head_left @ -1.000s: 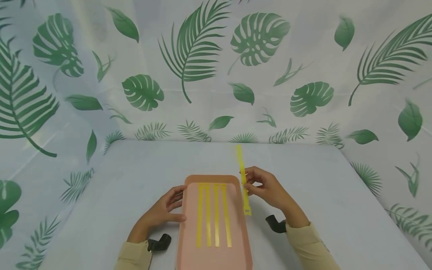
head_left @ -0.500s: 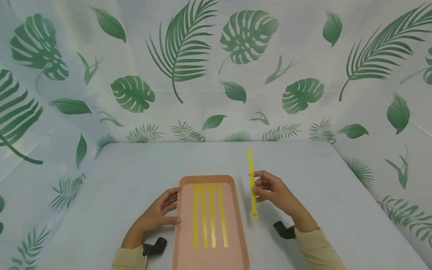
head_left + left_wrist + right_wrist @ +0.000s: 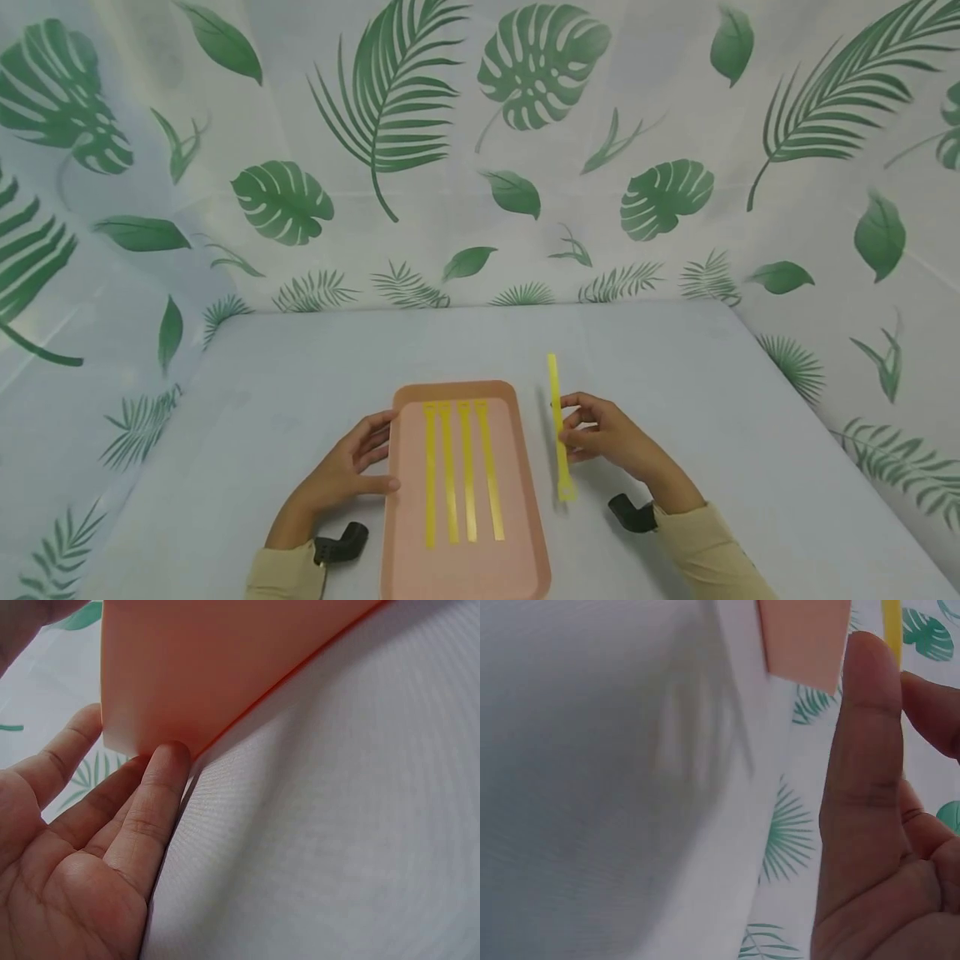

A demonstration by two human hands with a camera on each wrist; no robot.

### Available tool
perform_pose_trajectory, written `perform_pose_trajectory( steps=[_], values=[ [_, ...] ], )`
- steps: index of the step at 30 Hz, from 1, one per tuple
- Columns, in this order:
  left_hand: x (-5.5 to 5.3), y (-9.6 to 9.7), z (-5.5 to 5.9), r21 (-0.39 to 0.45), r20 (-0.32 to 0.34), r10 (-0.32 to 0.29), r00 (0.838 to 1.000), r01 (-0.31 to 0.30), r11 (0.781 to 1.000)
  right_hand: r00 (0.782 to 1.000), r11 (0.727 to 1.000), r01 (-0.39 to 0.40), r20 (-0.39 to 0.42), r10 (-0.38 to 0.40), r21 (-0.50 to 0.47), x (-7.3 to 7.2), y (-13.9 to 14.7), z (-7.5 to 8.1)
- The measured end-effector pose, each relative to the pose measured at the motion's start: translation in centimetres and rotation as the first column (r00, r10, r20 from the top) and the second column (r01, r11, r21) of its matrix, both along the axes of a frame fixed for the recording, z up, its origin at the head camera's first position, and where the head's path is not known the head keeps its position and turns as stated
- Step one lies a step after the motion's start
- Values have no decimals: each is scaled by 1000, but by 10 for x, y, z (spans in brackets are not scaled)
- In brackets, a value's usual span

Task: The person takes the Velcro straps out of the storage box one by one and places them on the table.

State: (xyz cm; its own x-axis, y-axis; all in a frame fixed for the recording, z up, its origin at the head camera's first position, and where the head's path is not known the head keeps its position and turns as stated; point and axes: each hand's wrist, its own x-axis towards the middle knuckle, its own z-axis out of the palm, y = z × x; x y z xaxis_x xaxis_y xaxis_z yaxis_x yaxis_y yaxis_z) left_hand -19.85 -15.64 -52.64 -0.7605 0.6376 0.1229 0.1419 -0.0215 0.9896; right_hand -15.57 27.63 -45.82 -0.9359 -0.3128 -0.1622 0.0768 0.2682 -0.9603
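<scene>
I view remotely: pale table (image 3: 675, 375), leaf-print backdrop (image 3: 435, 208). Pink tray (image 3: 465, 571), four yellow straps (image 3: 468, 483) inside. Black camera (image 3: 632, 513) (one per wrist). Left hand (image 3: 345, 468): thumb and fingers apart, against tray's side. Right hand (image 3: 611, 435): pinching fifth strap (image 3: 558, 421), right of tray.

Table: I have a pale grey-white surface (image 3: 637, 350) before me, its far edge straight, its right edge slanting outward toward my side.
Texture: in my left wrist view the tabletop shows fine, woven-looking lines.
Tray: a salmon-pink tray (image 3: 538, 533) lies directly on the table in front of me, long sides running away from me.
Tray shape: oblong, rounded corners, raised walls.
Shadows: soft grey ones fall on my table right of the tray.
</scene>
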Motion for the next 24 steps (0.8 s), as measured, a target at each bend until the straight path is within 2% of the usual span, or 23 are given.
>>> perform_pose_trajectory(
  steps=[7,13,18,24],
  values=[
    [1,0,2,-5,18,9,1000,-9,1000,994,999,-14,110,11,31,0,2,-11],
    [1,1,1,-3,24,10,1000,-9,1000,987,995,1,158,-17,97,2,-1,-17],
    [2,2,-1,9,32,8,999,-8,1000,985,987,24,165,-50,158,5,-9,-14],
    [0,2,-1,15,25,3,1000,-3,1000,992,973,25,118,-53,230,6,-14,-9]
  ],
)
